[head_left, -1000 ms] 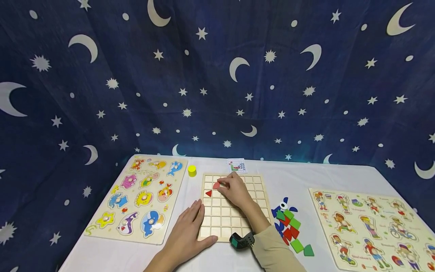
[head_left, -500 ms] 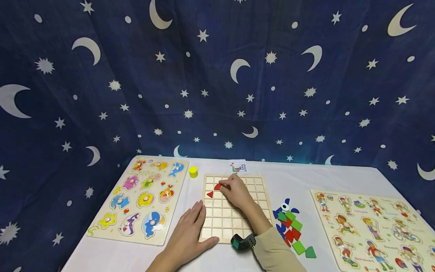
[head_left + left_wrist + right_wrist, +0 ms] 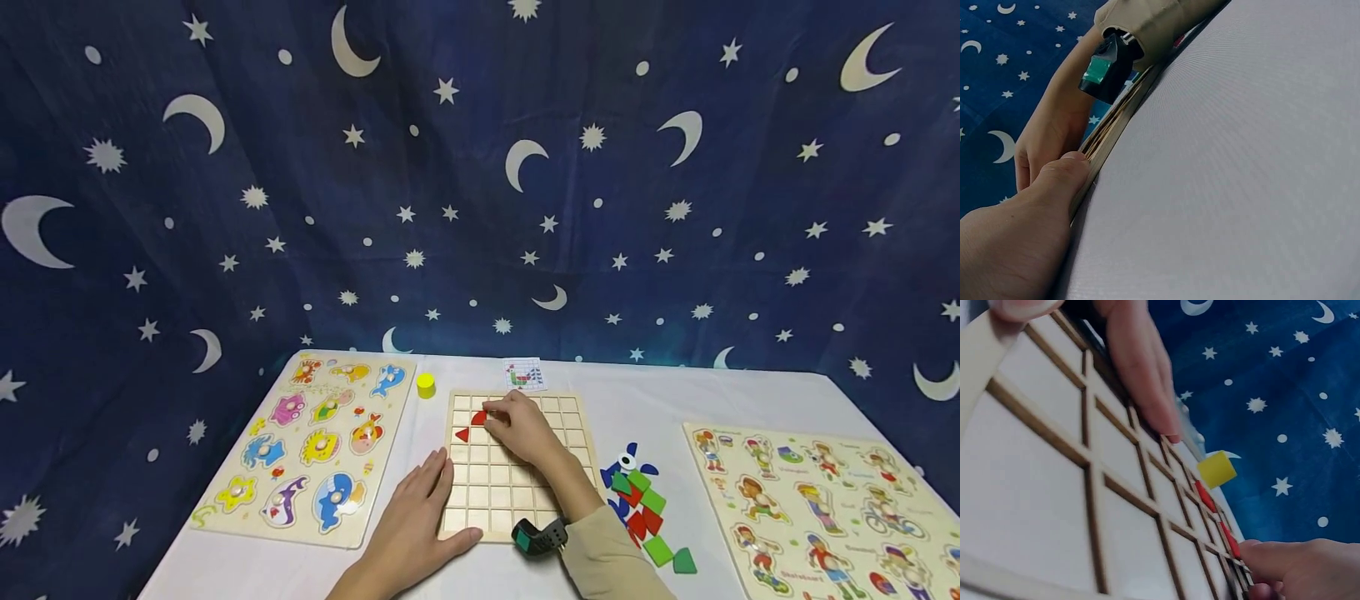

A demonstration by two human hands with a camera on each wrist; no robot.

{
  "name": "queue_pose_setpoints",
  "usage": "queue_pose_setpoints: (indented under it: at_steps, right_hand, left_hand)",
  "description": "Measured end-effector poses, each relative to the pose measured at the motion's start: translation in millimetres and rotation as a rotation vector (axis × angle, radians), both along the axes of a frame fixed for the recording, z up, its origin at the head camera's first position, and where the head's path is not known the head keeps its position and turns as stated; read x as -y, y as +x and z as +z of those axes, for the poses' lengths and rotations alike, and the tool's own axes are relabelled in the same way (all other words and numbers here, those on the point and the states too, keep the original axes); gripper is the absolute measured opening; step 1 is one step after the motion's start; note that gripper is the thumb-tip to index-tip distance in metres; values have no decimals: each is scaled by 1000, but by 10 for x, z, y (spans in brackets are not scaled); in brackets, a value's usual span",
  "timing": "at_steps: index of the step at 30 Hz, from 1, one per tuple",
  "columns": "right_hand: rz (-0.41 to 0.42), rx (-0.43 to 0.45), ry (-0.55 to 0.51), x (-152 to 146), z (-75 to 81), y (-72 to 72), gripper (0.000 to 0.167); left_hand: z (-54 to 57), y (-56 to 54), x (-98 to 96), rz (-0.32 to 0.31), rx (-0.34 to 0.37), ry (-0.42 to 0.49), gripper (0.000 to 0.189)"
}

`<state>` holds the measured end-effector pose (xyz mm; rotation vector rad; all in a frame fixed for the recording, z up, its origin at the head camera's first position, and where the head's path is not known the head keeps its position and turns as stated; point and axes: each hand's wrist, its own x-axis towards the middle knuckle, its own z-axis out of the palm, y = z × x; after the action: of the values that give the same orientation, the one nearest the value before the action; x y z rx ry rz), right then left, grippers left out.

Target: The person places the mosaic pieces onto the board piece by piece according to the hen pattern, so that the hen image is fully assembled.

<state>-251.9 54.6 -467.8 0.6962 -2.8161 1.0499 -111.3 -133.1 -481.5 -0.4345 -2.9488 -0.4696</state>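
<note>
A wooden grid board [image 3: 478, 475] lies on the white table between my hands. My left hand [image 3: 415, 523] rests along its left side with fingers straight; the thumb [image 3: 1063, 172] lies at the near edge. Over the upper left cells, my right hand [image 3: 525, 429] pinches the edge of a red quarter-circle piece [image 3: 478, 419] with thumb and fingertips. In the right wrist view the thumb is right at this red piece [image 3: 1230, 539]. One cell down and to the left sits a red triangle [image 3: 462, 435]. The right forearm covers some cells of the grid.
A small pattern card [image 3: 525, 373] lies behind the board, and a yellow cylinder [image 3: 426, 385] stands at its far left. Green, red and blue pieces [image 3: 645, 500] are piled on the right. Picture puzzles flank both sides, sea animals [image 3: 352, 454] left, sports figures [image 3: 772, 454] right.
The red quarter-circle piece looked pale and tilted in my right fingers a second ago; now it lies flatter in its cell. The left hand stays in place, and the head view shifts slightly.
</note>
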Motion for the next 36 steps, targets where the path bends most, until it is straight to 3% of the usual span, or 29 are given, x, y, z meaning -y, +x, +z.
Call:
queue_pose_setpoints:
  at_steps: [6, 11, 20, 31, 36]
  right_hand:
    - [36, 45, 6, -46, -24, 91, 30]
    - [92, 90, 13, -89, 77, 131, 29]
    - [141, 114, 51, -183, 406, 114, 33]
    - [76, 106, 67, -907, 720, 130, 37]
    - [-6, 151, 80, -1308, 731, 174, 36]
  left_hand:
    - [-42, 76, 4, 5, 62, -6, 100]
    - [-44, 80, 1, 18, 108, -7, 102]
    - [-18, -7, -10, 28, -4, 14, 98]
    - [27, -15, -33, -2, -43, 24, 97]
    - [61, 4, -31, -2, -41, 25, 97]
